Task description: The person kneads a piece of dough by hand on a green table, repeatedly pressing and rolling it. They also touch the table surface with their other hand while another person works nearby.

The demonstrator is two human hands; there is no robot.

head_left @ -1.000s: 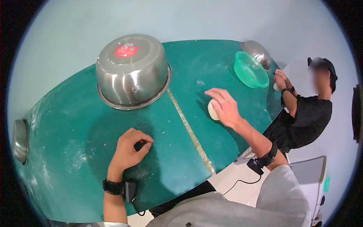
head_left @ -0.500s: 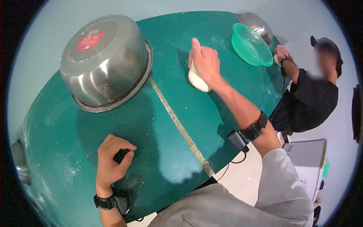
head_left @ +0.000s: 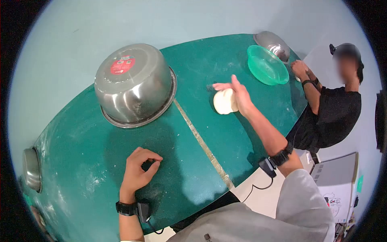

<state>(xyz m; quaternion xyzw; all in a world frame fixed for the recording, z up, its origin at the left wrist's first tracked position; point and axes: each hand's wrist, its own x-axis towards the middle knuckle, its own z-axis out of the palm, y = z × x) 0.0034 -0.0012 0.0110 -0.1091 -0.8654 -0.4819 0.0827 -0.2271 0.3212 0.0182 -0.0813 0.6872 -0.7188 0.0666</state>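
A pale ball of dough [head_left: 224, 101] lies on the green tabletop [head_left: 201, 121], right of the metallic strip. My right hand [head_left: 238, 93] touches its right and upper side, with the fingers stretched out and the thumb side up. Over the near left part of the table is my left hand [head_left: 141, 167], its fingers curled and the thumb tip close to the index finger, with nothing visible between them. The large upturned steel bowl [head_left: 133, 86] is beyond my left hand.
A green plastic bowl [head_left: 267, 65] and a steel bowl [head_left: 273, 45] stand at the far right. Beside them a co-worker [head_left: 336, 113] in black has both hands on the table. A smaller steel bowl [head_left: 32, 169] sits at the left edge.
My right hand has opened from its grip on the dough, whose rounder face now shows. The whole view has shifted, so the bowls and my left hand appear further right or lower.
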